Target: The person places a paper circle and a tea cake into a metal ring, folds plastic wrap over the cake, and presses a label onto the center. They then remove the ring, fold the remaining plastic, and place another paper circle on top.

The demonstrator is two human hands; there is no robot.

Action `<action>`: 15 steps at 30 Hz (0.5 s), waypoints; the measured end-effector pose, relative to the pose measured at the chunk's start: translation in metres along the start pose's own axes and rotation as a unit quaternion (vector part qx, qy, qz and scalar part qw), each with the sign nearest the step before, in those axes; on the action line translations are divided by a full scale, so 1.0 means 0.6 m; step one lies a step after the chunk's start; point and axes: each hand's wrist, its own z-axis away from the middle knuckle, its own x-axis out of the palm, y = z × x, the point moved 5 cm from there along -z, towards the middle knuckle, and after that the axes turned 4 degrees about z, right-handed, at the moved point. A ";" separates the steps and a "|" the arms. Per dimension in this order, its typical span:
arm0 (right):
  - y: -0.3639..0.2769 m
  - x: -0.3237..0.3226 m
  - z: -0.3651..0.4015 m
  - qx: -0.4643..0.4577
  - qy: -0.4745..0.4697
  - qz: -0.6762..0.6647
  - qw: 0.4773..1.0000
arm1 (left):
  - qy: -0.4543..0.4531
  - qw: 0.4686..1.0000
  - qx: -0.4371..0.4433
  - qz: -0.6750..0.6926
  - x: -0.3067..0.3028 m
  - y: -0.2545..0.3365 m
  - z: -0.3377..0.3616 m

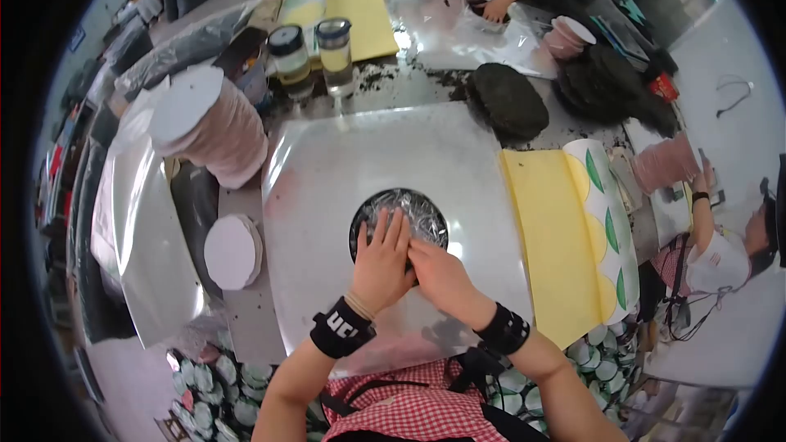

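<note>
A round dark-rimmed piece under crinkled clear film point(422, 209) lies on the shiny metal sheet point(327, 155) in front of me. My left hand point(382, 258) rests on the film with its fingers stretched out and somewhat apart. Beside it, my right hand point(442, 272) touches the piece's right side, its fingers together near my left hand. What those fingers may hold is too small to make out. Both wrists wear black bands.
Yellow sheets point(548, 237) lie to the right, a large pink roll point(221, 131) and white discs point(233, 252) to the left. Two jars point(336, 57), dark round cakes point(508, 102) and a co-worker's hands point(497, 6) are beyond. Another person point(720, 254) sits at right.
</note>
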 end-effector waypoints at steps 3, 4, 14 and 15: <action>-0.012 -0.046 -0.002 -0.028 0.092 0.048 0.994 | 0.029 0.999 0.009 -0.019 0.011 0.000 0.002; -0.001 -0.039 -0.010 -0.012 0.099 0.052 0.994 | 0.015 0.999 0.004 -0.029 0.009 0.003 0.003; 0.352 -0.279 0.343 0.227 0.316 0.280 0.877 | -0.058 0.998 -0.008 -0.011 0.009 -0.002 -0.001; 0.388 -0.317 0.446 0.280 0.333 0.311 0.845 | -0.055 0.998 -0.006 -0.027 0.008 -0.003 -0.001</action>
